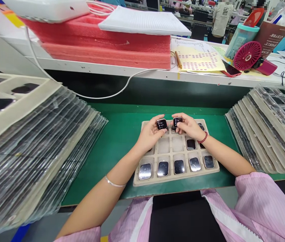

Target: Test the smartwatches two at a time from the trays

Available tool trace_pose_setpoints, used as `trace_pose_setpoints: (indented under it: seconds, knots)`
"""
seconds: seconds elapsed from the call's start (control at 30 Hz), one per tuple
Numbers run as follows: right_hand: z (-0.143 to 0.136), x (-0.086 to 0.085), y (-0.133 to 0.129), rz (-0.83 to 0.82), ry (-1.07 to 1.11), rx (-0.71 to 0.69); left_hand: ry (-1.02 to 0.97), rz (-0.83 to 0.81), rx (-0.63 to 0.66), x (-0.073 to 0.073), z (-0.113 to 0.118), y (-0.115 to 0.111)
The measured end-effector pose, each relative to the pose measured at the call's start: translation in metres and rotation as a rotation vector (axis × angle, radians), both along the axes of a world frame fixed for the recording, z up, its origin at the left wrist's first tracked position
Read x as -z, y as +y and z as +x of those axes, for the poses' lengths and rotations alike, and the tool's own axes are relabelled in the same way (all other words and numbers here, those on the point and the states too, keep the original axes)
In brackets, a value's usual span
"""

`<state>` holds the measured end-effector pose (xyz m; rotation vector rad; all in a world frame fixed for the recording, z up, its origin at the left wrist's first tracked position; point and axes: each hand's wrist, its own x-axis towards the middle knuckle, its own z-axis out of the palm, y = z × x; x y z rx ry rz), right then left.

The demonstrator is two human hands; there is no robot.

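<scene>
My left hand (150, 133) holds a square watch with a lit screen (161, 124) between thumb and fingers. In my right hand (189, 126) is a second lit watch (177, 121), with the thumb at its lower edge. Both watches are raised above a beige compartment tray (176, 180) and face me. Dark-screened watches sit in the tray's front row, among them one in the middle (179, 166). Another watch (191, 144) lies in the middle row, beside two vacant compartments. My hands partly cover the back row.
Tall stacks of trays stand at the left (44, 134) and right (265, 134) of the green table (102, 144). A white shelf (142, 73) behind carries red foam (107, 50), papers (144, 20), a phone (231, 68) and a pink fan (247, 55). A person (222, 20) stands far behind.
</scene>
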<state>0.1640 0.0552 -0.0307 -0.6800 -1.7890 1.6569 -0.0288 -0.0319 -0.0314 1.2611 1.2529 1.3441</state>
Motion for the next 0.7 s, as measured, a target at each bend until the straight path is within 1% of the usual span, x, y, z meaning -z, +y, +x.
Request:
trace_pose_setpoints:
  seconds: [0.27,0.47,0.7]
  knots:
    - [-0.0003,-0.0014,-0.0041,0.066,-0.043,-0.033,0.010,0.013,0.025,-0.0043,0.0025,-0.0025]
    - [0.0005,-0.0018,-0.0026,0.008,-0.069,-0.036,0.049,-0.052,-0.009,-0.0047,0.0016,-0.0030]
    - [0.0003,-0.0004,-0.0030,0.010,-0.075,-0.045,0.069,-0.067,-0.010,-0.0063,0.0034,-0.0031]
